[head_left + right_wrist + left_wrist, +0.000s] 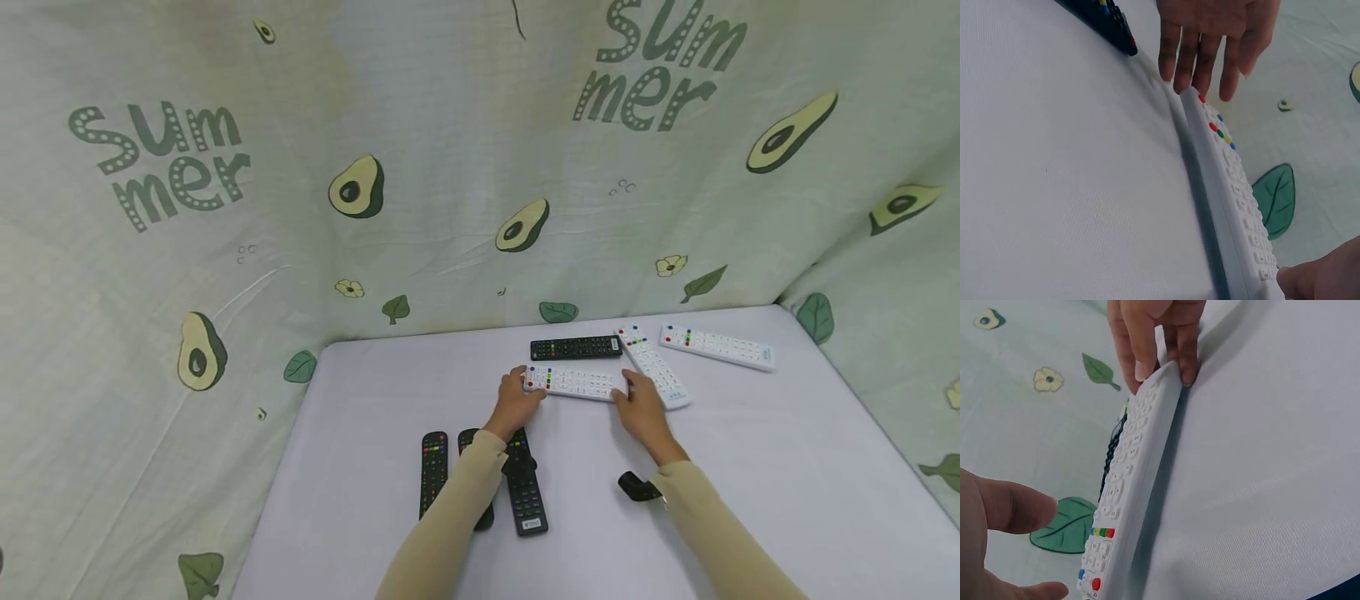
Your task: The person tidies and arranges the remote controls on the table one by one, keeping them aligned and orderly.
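A white remote control [572, 383] with coloured buttons lies crosswise on the table between both hands. At its right end my right hand [642, 413] grips it, and the left wrist view shows those fingers [1141, 353] around the end. My left hand [517, 403] is at the remote's left end; in the right wrist view its fingers [1186, 59] are spread and fairly straight, right by the tip. The left wrist view shows a gap between that hand's thumb and finger, beside the remote.
Behind lies a black remote [576, 347]. Two more white remotes, one slanted [654, 367] and one farther right [717, 347], lie at the back right. Black remotes [433, 471] lie near the left forearm, partly covered by it. A printed curtain [442, 167] hangs behind the table.
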A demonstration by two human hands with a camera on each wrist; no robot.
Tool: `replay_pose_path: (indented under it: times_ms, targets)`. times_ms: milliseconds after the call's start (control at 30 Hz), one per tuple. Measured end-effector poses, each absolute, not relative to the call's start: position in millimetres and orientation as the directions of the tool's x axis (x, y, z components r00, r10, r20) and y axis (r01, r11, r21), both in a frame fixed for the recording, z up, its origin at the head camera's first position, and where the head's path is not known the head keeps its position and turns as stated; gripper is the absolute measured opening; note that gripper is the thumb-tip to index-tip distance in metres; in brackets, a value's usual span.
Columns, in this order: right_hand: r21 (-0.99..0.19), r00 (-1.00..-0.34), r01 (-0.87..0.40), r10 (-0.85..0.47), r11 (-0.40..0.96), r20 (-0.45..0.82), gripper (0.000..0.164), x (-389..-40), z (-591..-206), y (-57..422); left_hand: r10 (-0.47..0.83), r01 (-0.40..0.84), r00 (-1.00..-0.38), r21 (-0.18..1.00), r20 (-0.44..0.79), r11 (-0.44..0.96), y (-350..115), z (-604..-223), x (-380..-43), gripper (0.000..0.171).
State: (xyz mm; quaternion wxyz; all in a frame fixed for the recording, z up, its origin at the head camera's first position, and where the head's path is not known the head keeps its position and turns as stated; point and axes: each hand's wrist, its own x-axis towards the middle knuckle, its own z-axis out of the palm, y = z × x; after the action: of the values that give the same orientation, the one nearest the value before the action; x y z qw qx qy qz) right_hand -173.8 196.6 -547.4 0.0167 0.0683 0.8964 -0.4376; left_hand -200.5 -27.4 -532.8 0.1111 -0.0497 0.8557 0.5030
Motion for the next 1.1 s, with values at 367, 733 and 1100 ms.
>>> replay_pose_path:
  times_ms: [367, 733, 1100]
  targets:
    - [-0.895, -0.967, 0.246, 0.154, 0.373, -0.201, 0.046, -142, -536, 206, 0.024, -0.164, -0.982, 0.905, -0.188, 0.392, -34, -517, -182, 0.062]
    - [-0.914, -0.952, 0.305, 0.106, 0.266, -0.286, 0.044, -107, -529, 213, 0.013, -0.141, -0.988, 0.930, -0.155, 0.339, -41, -521, -173, 0.033]
    - [-0.924, -0.944, 0.323, -0.001, 0.203, -0.330, 0.048, -76, -527, 214, 0.046, -0.127, -0.989, 0.960, -0.142, 0.250, -44, -522, -170, 0.022]
